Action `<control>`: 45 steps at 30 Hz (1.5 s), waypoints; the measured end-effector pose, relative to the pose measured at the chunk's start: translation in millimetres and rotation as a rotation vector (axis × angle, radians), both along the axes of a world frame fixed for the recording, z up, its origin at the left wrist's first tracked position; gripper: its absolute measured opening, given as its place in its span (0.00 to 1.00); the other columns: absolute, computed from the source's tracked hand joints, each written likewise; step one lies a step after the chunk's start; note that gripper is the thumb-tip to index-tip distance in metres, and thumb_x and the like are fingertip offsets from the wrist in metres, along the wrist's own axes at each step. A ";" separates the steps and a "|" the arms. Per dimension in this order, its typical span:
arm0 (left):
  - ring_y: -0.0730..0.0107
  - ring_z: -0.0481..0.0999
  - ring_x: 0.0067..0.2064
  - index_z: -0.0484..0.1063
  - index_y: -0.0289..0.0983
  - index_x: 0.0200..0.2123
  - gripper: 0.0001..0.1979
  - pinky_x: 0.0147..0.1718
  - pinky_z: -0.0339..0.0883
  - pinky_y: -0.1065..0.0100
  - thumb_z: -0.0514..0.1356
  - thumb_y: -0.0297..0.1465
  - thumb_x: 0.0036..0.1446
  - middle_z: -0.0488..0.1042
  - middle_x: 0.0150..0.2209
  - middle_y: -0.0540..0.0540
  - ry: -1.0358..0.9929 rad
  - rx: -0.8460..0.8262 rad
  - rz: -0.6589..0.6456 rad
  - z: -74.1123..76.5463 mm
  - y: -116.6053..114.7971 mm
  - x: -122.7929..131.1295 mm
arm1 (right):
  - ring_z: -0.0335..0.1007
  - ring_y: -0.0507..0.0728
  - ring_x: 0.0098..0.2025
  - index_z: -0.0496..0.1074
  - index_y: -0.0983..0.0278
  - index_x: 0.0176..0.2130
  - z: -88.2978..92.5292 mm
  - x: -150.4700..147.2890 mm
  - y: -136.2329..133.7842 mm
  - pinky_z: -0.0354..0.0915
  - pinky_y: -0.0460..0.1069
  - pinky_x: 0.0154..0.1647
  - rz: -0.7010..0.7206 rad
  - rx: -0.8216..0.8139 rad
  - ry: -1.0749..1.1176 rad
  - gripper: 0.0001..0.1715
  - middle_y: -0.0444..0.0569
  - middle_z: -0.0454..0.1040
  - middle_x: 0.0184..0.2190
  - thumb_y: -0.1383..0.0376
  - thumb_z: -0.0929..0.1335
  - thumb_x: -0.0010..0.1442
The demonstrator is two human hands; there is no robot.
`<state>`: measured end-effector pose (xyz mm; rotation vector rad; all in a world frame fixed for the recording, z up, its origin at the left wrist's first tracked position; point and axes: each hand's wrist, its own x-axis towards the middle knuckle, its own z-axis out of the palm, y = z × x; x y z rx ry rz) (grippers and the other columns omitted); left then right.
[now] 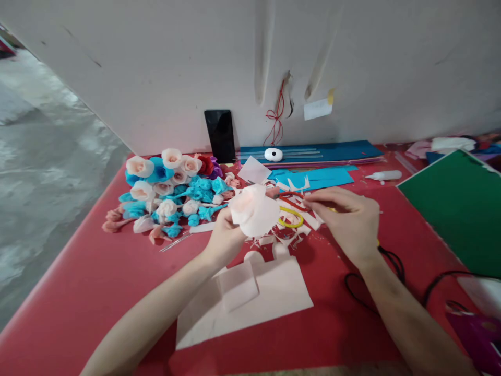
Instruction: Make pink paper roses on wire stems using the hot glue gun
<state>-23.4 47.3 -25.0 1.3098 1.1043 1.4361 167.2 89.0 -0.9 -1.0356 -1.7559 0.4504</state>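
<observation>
Left fingers (224, 223) hold a pale pink, round-petalled flower (256, 211); whether right fingers (324, 197) grip anything, I cannot tell

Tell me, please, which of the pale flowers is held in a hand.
The pale flower in the left hand; the other pale flowers lie piled with blue flowers on the table.

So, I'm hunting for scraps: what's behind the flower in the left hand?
Around the flower, a pale square and scraps show; anything directly behind it is covered.
</observation>
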 end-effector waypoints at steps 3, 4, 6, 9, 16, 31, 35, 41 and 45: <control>0.62 0.77 0.38 0.75 0.36 0.38 0.17 0.37 0.73 0.63 0.62 0.42 0.49 0.79 0.31 0.44 -0.081 -0.036 -0.037 1.3 3.5 1.0 | 0.72 0.54 0.30 0.76 0.61 0.28 1.0 10.9 9.5 0.69 0.48 0.32 -0.092 -0.045 0.010 0.03 0.44 0.76 0.27 0.69 0.71 0.50; 0.61 0.77 0.38 0.74 0.37 0.38 0.20 0.38 0.73 0.62 0.61 0.45 0.48 0.79 0.32 0.43 -0.098 -0.029 -0.046 1.0 4.5 1.0 | 0.72 0.54 0.30 0.76 0.61 0.28 0.4 14.2 12.7 0.70 0.49 0.32 -0.110 -0.055 0.013 0.02 0.44 0.76 0.27 0.68 0.71 0.50; 0.61 0.77 0.38 0.74 0.37 0.36 0.20 0.38 0.72 0.61 0.60 0.46 0.48 0.78 0.31 0.43 -0.175 -0.022 -0.096 0.1 6.0 0.4 | 0.73 0.55 0.29 0.75 0.62 0.29 -1.5 20.3 18.9 0.70 0.49 0.31 -0.142 -0.068 0.015 0.02 0.45 0.76 0.27 0.66 0.71 0.50; 0.65 0.76 0.32 0.72 0.38 0.33 0.13 0.36 0.72 0.62 0.57 0.41 0.51 0.75 0.27 0.46 -0.293 -0.034 -0.193 0.1 6.4 -0.7 | 0.70 0.54 0.24 0.75 0.63 0.29 -4.5 28.8 27.6 0.68 0.48 0.25 -0.194 -0.063 -0.023 0.07 0.45 0.74 0.23 0.61 0.71 0.52; 0.67 0.73 0.27 0.71 0.38 0.34 0.15 0.33 0.71 0.60 0.55 0.42 0.52 0.73 0.24 0.47 -0.204 -0.025 -0.174 0.5 6.0 0.7 | 0.69 0.61 0.46 0.65 0.61 0.55 -1.0 31.7 29.3 0.66 0.56 0.47 0.000 -0.035 -0.317 0.32 0.52 0.71 0.46 0.67 0.70 0.50; 0.56 0.72 0.48 0.77 0.41 0.39 0.12 0.48 0.66 0.52 0.65 0.32 0.48 0.75 0.46 0.41 0.251 0.360 -0.178 10.9 -9.9 8.1 | 0.71 0.56 0.39 0.73 0.60 0.37 -26.9 -17.4 -3.3 0.68 0.50 0.40 0.656 -0.175 -0.054 0.08 0.46 0.75 0.41 0.66 0.65 0.57; 0.56 0.74 0.46 0.76 0.41 0.42 0.15 0.46 0.67 0.51 0.65 0.33 0.48 0.77 0.43 0.41 0.248 0.430 -0.164 11.0 -11.5 9.0 | 0.71 0.57 0.38 0.72 0.61 0.35 -29.1 -16.7 -3.3 0.67 0.51 0.40 0.667 -0.181 -0.031 0.07 0.48 0.75 0.38 0.64 0.65 0.57; 0.57 0.73 0.45 0.76 0.40 0.38 0.12 0.45 0.67 0.52 0.65 0.33 0.49 0.78 0.39 0.41 0.285 0.455 -0.151 10.2 -14.0 10.9 | 0.68 0.53 0.30 0.70 0.63 0.29 -30.4 -16.5 -6.8 0.67 0.47 0.32 0.700 -0.234 -0.023 0.05 0.45 0.72 0.28 0.64 0.68 0.55; 0.59 0.73 0.44 0.76 0.39 0.34 0.06 0.44 0.66 0.52 0.63 0.31 0.51 0.79 0.38 0.42 0.351 0.517 -0.140 7.5 -13.9 10.3 | 0.70 0.54 0.38 0.70 0.63 0.31 -25.8 -18.0 -10.1 0.68 0.48 0.38 0.711 -0.274 -0.026 0.04 0.46 0.73 0.33 0.65 0.66 0.56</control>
